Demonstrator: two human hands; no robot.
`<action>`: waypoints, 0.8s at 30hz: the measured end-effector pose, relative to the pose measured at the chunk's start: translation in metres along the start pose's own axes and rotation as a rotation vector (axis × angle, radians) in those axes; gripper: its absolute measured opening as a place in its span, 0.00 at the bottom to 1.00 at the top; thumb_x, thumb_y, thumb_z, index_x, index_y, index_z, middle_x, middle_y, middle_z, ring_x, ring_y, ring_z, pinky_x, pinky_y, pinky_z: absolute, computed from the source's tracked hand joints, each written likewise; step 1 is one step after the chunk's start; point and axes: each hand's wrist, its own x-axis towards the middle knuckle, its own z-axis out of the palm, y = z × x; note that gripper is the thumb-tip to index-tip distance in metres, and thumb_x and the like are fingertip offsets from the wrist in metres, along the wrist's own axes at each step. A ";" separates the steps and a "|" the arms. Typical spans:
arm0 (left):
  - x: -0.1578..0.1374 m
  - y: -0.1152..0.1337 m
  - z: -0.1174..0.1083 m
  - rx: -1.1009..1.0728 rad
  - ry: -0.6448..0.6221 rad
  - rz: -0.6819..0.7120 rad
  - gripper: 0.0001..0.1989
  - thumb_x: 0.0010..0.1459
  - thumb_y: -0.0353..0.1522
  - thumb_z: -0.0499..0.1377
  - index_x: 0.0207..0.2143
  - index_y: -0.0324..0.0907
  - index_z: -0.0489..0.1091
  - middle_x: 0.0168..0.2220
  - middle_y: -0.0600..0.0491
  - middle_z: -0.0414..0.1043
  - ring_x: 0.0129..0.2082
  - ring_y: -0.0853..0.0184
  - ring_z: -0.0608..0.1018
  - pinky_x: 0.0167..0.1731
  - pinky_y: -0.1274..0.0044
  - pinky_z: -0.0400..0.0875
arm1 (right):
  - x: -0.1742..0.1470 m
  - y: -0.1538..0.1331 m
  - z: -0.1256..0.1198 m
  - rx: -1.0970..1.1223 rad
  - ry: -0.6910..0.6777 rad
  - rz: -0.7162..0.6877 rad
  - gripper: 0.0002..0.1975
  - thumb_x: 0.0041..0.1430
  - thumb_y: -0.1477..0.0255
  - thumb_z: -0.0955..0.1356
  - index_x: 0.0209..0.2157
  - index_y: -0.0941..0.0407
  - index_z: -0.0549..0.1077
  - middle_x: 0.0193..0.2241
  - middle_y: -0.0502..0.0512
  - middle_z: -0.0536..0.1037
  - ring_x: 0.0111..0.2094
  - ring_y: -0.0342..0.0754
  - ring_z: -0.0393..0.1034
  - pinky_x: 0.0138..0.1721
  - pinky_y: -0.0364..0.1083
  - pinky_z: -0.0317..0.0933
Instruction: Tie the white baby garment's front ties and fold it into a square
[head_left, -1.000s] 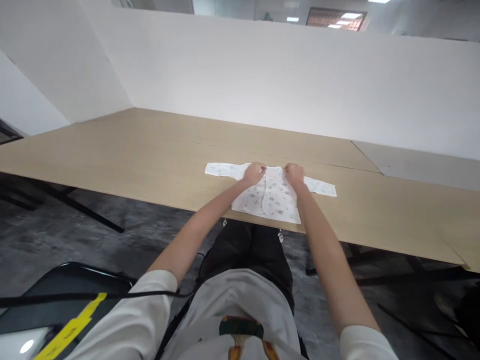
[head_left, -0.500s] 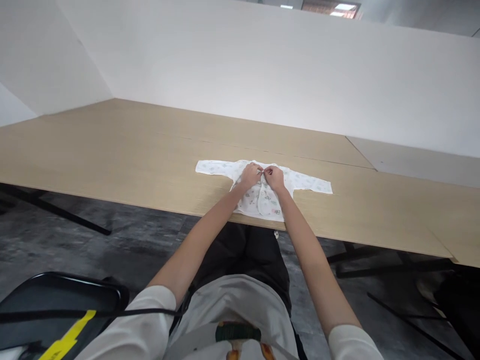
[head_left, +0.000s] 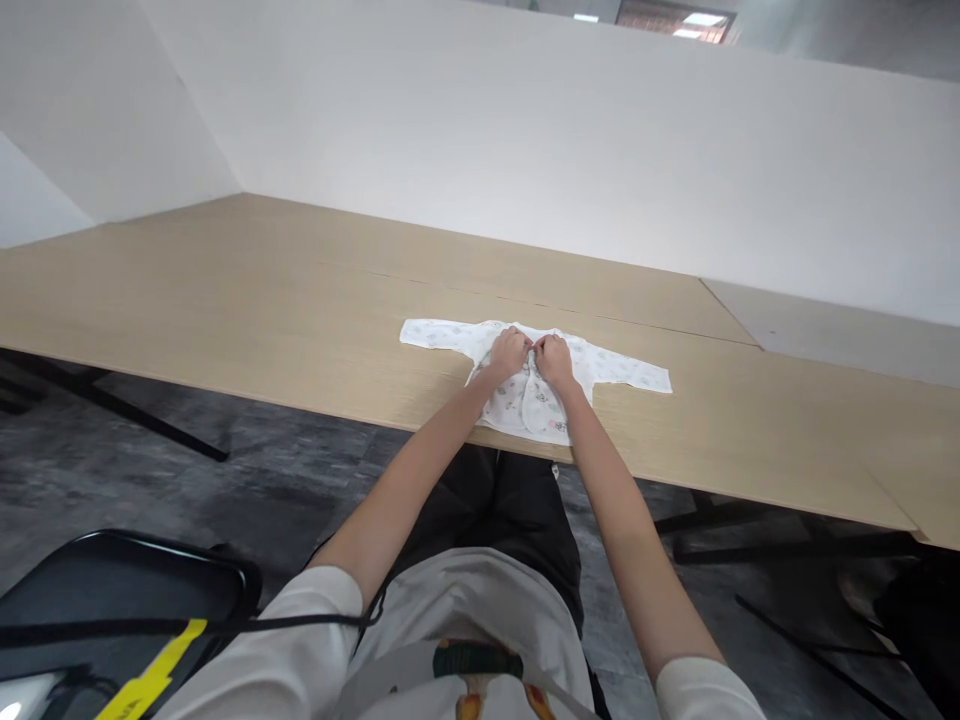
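A small white baby shirt (head_left: 504,408) with a faint scattered print lies spread on the table, both long sleeves stretched out sideways. Near its neckline, at the middle of the front opening, my left hand (head_left: 511,349) pinches the fabric with closed fingers. My right hand (head_left: 553,358) grips the cloth just beside it, its fingers also closed. The fingertips of both hands nearly meet. Whatever small fastening may sit between them is hidden. Below the hands, the overlapping front edge curves down to the hem, near a small reddish and dark print.
The wooden table (head_left: 315,320) runs wide to both sides, its front edge close to my body. A white partition (head_left: 480,130) stands along its back. At the lower left is a black chair (head_left: 135,580), with a black cable (head_left: 277,624) bearing a yellow tag (head_left: 154,675).
The view has shifted slightly, so everything sits a little further right. My fingers have curled in closer together at the shirt's neckline; the shirt still lies spread out.
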 end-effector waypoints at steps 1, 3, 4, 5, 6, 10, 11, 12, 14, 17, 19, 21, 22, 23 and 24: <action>0.000 0.000 0.000 -0.001 0.003 -0.002 0.12 0.61 0.29 0.51 0.37 0.37 0.74 0.41 0.44 0.72 0.46 0.60 0.71 0.49 0.70 0.65 | 0.000 -0.001 0.000 -0.012 -0.004 0.005 0.13 0.60 0.78 0.59 0.37 0.64 0.73 0.38 0.66 0.73 0.43 0.54 0.64 0.48 0.49 0.56; 0.000 0.001 -0.002 -0.014 0.009 -0.012 0.12 0.61 0.30 0.51 0.37 0.36 0.74 0.41 0.44 0.73 0.45 0.59 0.71 0.49 0.70 0.66 | 0.000 -0.002 -0.002 -0.025 -0.011 0.012 0.13 0.61 0.78 0.58 0.37 0.64 0.74 0.39 0.66 0.73 0.44 0.54 0.65 0.48 0.49 0.56; 0.000 0.001 -0.003 -0.024 0.015 -0.018 0.12 0.61 0.30 0.51 0.37 0.36 0.74 0.41 0.44 0.73 0.44 0.59 0.71 0.48 0.70 0.66 | -0.001 -0.002 -0.002 -0.029 -0.014 0.018 0.13 0.61 0.78 0.58 0.38 0.64 0.74 0.39 0.66 0.74 0.44 0.54 0.65 0.48 0.49 0.56; -0.001 0.001 -0.004 -0.038 0.021 -0.021 0.12 0.61 0.30 0.51 0.36 0.36 0.74 0.40 0.43 0.73 0.44 0.59 0.72 0.48 0.70 0.66 | -0.001 -0.003 -0.003 -0.033 -0.014 0.028 0.13 0.61 0.78 0.58 0.38 0.64 0.73 0.40 0.66 0.74 0.44 0.54 0.65 0.48 0.49 0.56; -0.001 0.002 -0.005 -0.054 0.027 -0.022 0.12 0.61 0.30 0.51 0.36 0.35 0.74 0.40 0.43 0.73 0.44 0.60 0.72 0.48 0.70 0.66 | -0.001 -0.003 -0.004 -0.034 -0.014 0.041 0.13 0.61 0.78 0.58 0.38 0.64 0.73 0.40 0.66 0.74 0.44 0.54 0.65 0.48 0.49 0.56; -0.004 0.001 -0.009 -0.120 0.040 -0.009 0.13 0.61 0.29 0.50 0.35 0.35 0.74 0.39 0.45 0.73 0.44 0.61 0.72 0.48 0.70 0.66 | -0.001 -0.005 -0.007 -0.025 -0.004 0.084 0.13 0.61 0.78 0.58 0.38 0.65 0.74 0.40 0.67 0.74 0.44 0.54 0.65 0.47 0.49 0.56; -0.004 0.001 -0.009 -0.133 0.039 -0.004 0.13 0.61 0.29 0.50 0.35 0.35 0.74 0.39 0.45 0.73 0.44 0.61 0.72 0.48 0.70 0.66 | -0.001 -0.005 -0.007 -0.015 0.002 0.086 0.13 0.61 0.78 0.59 0.37 0.65 0.74 0.39 0.66 0.74 0.43 0.54 0.65 0.47 0.49 0.57; -0.004 0.000 -0.010 -0.143 0.037 0.003 0.13 0.61 0.29 0.50 0.35 0.35 0.74 0.39 0.46 0.73 0.44 0.61 0.72 0.49 0.70 0.66 | -0.002 -0.006 -0.008 0.000 0.010 0.087 0.13 0.60 0.78 0.59 0.36 0.64 0.74 0.39 0.66 0.74 0.43 0.54 0.66 0.46 0.49 0.57; -0.005 0.000 -0.010 -0.159 0.031 0.029 0.12 0.60 0.28 0.50 0.35 0.36 0.74 0.40 0.46 0.73 0.45 0.61 0.71 0.50 0.71 0.65 | -0.002 -0.007 -0.009 0.049 0.030 0.095 0.12 0.58 0.78 0.60 0.34 0.63 0.74 0.37 0.64 0.75 0.40 0.53 0.67 0.44 0.48 0.58; -0.005 0.000 -0.011 -0.156 0.032 0.074 0.11 0.61 0.27 0.50 0.35 0.36 0.73 0.41 0.46 0.73 0.46 0.62 0.71 0.51 0.71 0.64 | -0.004 -0.008 -0.011 0.155 0.058 0.122 0.09 0.55 0.78 0.61 0.31 0.61 0.73 0.32 0.60 0.76 0.35 0.50 0.68 0.41 0.47 0.60; -0.005 0.000 -0.011 -0.140 0.031 0.087 0.11 0.61 0.27 0.51 0.36 0.36 0.73 0.41 0.46 0.72 0.47 0.61 0.70 0.51 0.71 0.64 | -0.004 -0.010 -0.012 0.235 0.077 0.145 0.08 0.53 0.77 0.62 0.29 0.60 0.73 0.30 0.58 0.76 0.33 0.49 0.68 0.39 0.46 0.60; -0.005 0.000 -0.011 -0.126 0.035 0.080 0.11 0.62 0.27 0.51 0.37 0.37 0.73 0.41 0.46 0.72 0.47 0.61 0.70 0.51 0.71 0.63 | -0.004 -0.011 -0.013 0.317 0.092 0.162 0.07 0.51 0.77 0.63 0.29 0.59 0.73 0.28 0.56 0.76 0.32 0.48 0.69 0.39 0.45 0.61; -0.005 0.000 -0.011 -0.123 0.039 0.076 0.11 0.62 0.27 0.51 0.37 0.37 0.73 0.41 0.46 0.72 0.47 0.61 0.70 0.51 0.71 0.63 | -0.004 -0.011 -0.013 0.352 0.098 0.170 0.07 0.50 0.78 0.63 0.30 0.59 0.72 0.28 0.56 0.76 0.31 0.48 0.69 0.38 0.44 0.61; -0.005 0.000 -0.012 -0.122 0.043 0.072 0.11 0.62 0.27 0.51 0.38 0.37 0.73 0.41 0.46 0.72 0.47 0.61 0.70 0.51 0.71 0.63 | -0.004 -0.011 -0.013 0.382 0.103 0.178 0.08 0.49 0.78 0.62 0.30 0.60 0.72 0.27 0.55 0.76 0.30 0.47 0.69 0.38 0.44 0.61; -0.005 0.000 -0.012 -0.122 0.048 0.069 0.10 0.62 0.27 0.51 0.38 0.37 0.73 0.41 0.46 0.72 0.47 0.62 0.71 0.51 0.71 0.63 | -0.004 -0.011 -0.013 0.408 0.108 0.187 0.09 0.49 0.78 0.62 0.31 0.60 0.72 0.26 0.54 0.76 0.30 0.46 0.69 0.37 0.44 0.61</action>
